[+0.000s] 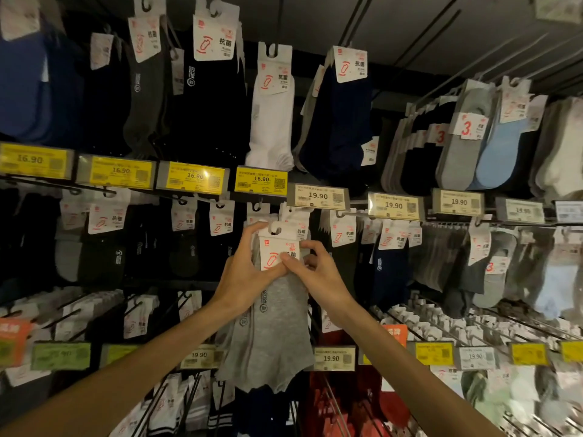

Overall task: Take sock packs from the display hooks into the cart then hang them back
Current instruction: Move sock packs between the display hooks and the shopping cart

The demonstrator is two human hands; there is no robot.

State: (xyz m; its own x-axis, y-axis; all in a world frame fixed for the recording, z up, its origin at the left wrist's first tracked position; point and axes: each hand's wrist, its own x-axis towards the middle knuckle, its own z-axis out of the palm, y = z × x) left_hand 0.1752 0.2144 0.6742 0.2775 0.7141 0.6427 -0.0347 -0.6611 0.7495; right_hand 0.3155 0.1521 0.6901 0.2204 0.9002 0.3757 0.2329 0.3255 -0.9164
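Hands: left (pixel 244 272), right (pixel 317 272) pinch grey sock pack (pixel 274 323).

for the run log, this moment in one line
left hand, right hand: holding grey sock pack | place: middle row | hooked: cannot tell

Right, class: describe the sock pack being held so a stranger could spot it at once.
Follow the row of yellow 16.90 price tags to where it meets the pale 19.90 tag. Just below is the grey sock pack, its white card gripped by the left hand and right hand. Packs beside it are dark; this one is light grey.
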